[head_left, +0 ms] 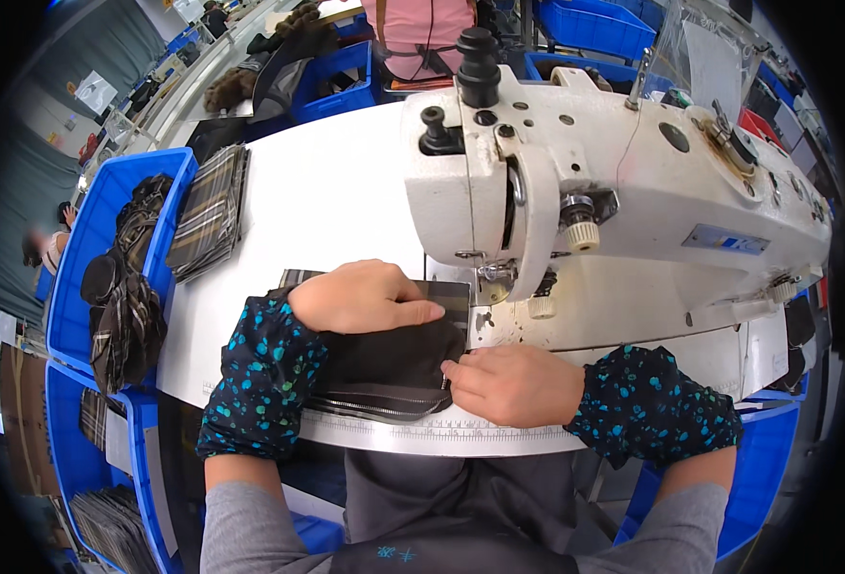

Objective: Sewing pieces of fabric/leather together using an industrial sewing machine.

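Observation:
A dark brown fabric piece (379,362) lies on the white sewing table in front of me, over plaid cloth (456,299) that shows along its far side. A metal zipper (376,408) runs along its near edge. My left hand (365,297) rests flat on the far part of the fabric, thumb stretched to the right. At the right edge, by the zipper's end, my right hand (513,385) is closed on the fabric, fingertips pinched together. The presser foot and needle area of the white sewing machine (494,284) sits just beyond the cloth's far right corner.
A stack of plaid cloth pieces (210,212) lies at the table's left edge. Beside it, a blue bin (188,167) holds bunched fabric, and another blue bin (140,411) stands nearer. A ruler strip (499,432) follows the front edge. The machine's arm spans the right side.

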`<state>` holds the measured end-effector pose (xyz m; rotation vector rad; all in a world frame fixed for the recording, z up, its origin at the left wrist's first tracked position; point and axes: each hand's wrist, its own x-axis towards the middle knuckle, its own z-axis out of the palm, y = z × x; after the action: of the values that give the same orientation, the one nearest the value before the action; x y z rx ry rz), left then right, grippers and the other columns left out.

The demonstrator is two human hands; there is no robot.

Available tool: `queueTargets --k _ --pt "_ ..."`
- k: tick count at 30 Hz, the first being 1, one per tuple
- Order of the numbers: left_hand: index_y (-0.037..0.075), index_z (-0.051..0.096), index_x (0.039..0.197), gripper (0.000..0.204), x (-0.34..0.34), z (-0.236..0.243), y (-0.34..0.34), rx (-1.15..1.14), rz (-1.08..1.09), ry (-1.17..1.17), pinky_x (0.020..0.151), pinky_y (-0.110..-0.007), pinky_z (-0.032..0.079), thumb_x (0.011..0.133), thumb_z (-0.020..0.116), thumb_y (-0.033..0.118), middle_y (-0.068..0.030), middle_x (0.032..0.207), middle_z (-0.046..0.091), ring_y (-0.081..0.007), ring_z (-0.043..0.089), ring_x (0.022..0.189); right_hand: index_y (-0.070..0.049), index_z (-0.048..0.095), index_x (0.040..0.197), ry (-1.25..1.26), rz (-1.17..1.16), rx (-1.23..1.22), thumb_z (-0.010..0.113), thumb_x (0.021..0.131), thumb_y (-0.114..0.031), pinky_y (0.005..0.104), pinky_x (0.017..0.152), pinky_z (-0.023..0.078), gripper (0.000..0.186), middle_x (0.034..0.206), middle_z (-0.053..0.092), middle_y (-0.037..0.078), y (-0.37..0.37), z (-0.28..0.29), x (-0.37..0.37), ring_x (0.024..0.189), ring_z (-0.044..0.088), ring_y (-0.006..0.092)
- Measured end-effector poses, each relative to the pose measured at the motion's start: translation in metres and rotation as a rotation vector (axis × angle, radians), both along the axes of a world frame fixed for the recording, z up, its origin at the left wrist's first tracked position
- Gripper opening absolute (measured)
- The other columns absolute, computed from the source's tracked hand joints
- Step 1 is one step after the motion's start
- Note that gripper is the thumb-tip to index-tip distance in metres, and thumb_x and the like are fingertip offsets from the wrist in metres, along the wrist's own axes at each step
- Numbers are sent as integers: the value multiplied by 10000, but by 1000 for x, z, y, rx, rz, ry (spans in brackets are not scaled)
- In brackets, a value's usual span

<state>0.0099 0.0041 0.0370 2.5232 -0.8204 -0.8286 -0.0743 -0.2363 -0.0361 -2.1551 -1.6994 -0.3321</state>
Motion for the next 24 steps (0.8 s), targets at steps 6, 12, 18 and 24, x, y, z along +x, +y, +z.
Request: queueTargets --k 6,12,18,24 --pt "26 720 948 190 -4 -39 -8 -475 61 -343 726 -433 513 804 780 135 -220 810 656 -406 642 814 -28 654 915 4 -35 11 636 773 -138 316 827 589 180 1165 679 126 2 -2 -4 967 685 229" --pt "39 724 955 177 -5 -48 -14 -378 76 -346 721 -450 510 836 752 167 -216 810 664 -422 639 823 -21 655 912 -22 -32 64 639 785 -134 309 787 581 172 1077 667 113 3 -3 -2 897 672 214" --pt "69 743 976 185 -9 -46 -13 -458 77 -299 690 -461 512 865 736 216 -202 814 678 -408 651 792 -21 663 931 -43 -34 66 641 790 -132 313 764 575 181 1069 669 115 2 -3 -3 881 664 206" --pt "98 760 948 215 -13 -46 -22 -236 108 -535 661 -474 527 835 755 281 -195 757 674 -395 665 741 -24 694 975 -188 -295 24 664 778 -139 284 649 504 231 1098 695 132 4 -3 -7 819 652 169"
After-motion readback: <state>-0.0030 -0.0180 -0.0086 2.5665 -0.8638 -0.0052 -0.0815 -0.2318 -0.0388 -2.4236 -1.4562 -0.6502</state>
